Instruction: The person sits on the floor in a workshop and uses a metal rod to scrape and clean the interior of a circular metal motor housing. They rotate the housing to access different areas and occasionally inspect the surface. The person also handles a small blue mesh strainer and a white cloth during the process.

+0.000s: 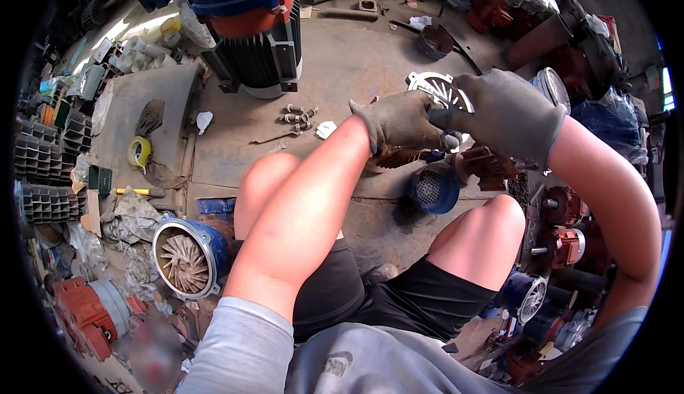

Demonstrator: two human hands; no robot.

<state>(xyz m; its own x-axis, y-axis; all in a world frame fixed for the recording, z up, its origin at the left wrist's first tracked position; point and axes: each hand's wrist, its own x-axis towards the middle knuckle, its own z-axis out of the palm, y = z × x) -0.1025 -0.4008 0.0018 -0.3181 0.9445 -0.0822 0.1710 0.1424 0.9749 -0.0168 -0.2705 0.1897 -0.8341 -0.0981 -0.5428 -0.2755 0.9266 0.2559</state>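
Both my hands wear grey work gloves and meet in front of me, right of the middle. My left hand [407, 119] is closed, its fingers curled toward a small dark part whose kind I cannot make out. From the right, my right hand [507, 112] bends over the same spot with its fingers closed. What either one grips is mostly hidden. Just beyond them shows a pale metal round cover [429, 79] with radial ribs. Under the hands lie rusty finned parts [491, 166], partly covered. A blue round cap [434, 189] with a perforated face sits nearer my knees.
A large blue and black motor [260, 55] stands at the back left. Several bolts [298, 116] lie on the floor before it. A yellow tape roll [140, 152] and a blue housing with a fan [184, 260] are at left. Red motors [566, 244] crowd the right.
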